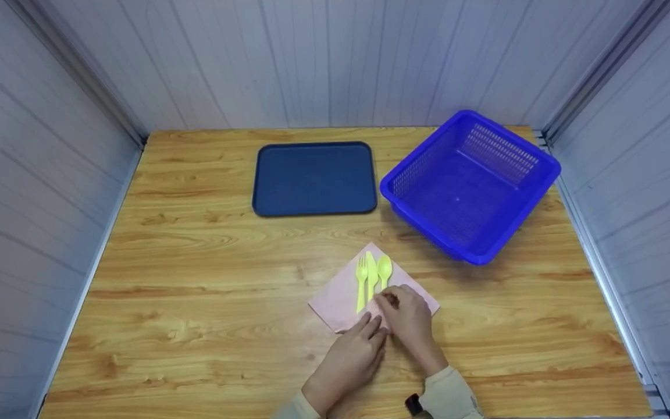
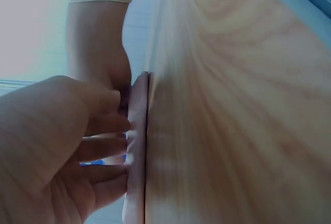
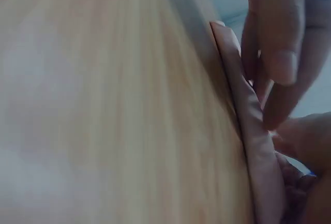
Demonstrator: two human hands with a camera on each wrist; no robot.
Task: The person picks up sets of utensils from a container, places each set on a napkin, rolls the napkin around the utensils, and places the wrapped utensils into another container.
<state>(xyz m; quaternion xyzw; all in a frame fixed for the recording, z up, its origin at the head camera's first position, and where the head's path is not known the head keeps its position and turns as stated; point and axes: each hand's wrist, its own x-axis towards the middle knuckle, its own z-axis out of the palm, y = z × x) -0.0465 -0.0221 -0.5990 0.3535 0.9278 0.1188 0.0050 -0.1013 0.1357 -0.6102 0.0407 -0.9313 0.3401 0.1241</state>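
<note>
A pink napkin lies cornerwise on the table, its near corner folded up over the lower handles of the cutlery. On it, side by side, are a yellow plastic fork, knife and spoon. With fairly straight fingers, my left hand rests on the near folded edge. My right hand has thumb and fingers curled together at the folded flap, pinching it beside the spoon handle, which it partly covers. In the left wrist view, left fingertips touch the napkin's edge.
A dark blue tray lies flat at the back of the wooden table. To its right stands a blue perforated plastic basket, set at an angle. Pale panel walls enclose the table at the back and both sides.
</note>
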